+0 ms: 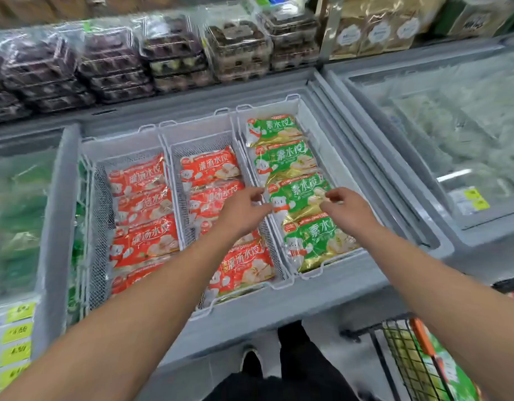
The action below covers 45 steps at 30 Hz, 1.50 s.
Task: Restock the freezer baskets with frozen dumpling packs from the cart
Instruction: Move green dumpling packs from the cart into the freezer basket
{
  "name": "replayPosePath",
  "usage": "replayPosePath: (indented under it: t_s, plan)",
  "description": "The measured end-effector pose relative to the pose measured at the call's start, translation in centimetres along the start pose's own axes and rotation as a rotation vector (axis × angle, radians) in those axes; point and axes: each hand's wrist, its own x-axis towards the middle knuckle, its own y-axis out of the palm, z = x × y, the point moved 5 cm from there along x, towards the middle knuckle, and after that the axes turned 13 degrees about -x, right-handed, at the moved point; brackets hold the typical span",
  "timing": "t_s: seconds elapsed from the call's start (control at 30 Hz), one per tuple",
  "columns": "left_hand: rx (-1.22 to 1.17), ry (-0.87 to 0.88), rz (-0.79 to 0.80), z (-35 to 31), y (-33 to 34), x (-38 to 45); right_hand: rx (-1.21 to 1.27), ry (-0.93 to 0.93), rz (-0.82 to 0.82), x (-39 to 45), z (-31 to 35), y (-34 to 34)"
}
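Three white wire baskets (296,108) are sitting side by side in the freezer. Red packs (143,244) are lying flat in rows at 9 and 12 o'clock; green packs (282,157) are overlapping at 2. The cart (406,360) is standing at 5.

Supermarket freezer aisle. A grey chest freezer (279,308) runs across the view, adjoined at right by a second unit under a frosted sliding glass lid (441,134) and at left by another glass-covered section (15,215) bearing yellow price labels (17,334). Behind, a shelf holds stacked clear egg cartons (174,53) and gold-coloured bags (374,27). The floor (322,322) is pale grey.
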Motion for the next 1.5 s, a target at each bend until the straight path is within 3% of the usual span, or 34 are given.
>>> replayPosePath:
  t_s: [0.33, 0.8, 1.03, 1.5]
  plan:
    - [0.173, 0.082, 0.197, 0.5, 6.6, -8.6, 0.05, 0.182, -0.017, -13.1, -9.1, -0.9]
    - [0.422, 0.253, 0.554, -5.6, 32.4, -17.8, 0.309, 0.592, -0.156, -30.3, -34.9, -6.0]
    - [0.514, 0.27, 0.676, -6.4, 43.1, -20.4, 0.383, 0.733, -0.149, -34.6, -44.0, -5.9]
    - [0.645, 0.07, 0.945, -1.6, 57.4, -15.6, 0.664, 1.056, -0.033, -33.2, -51.7, 2.0]
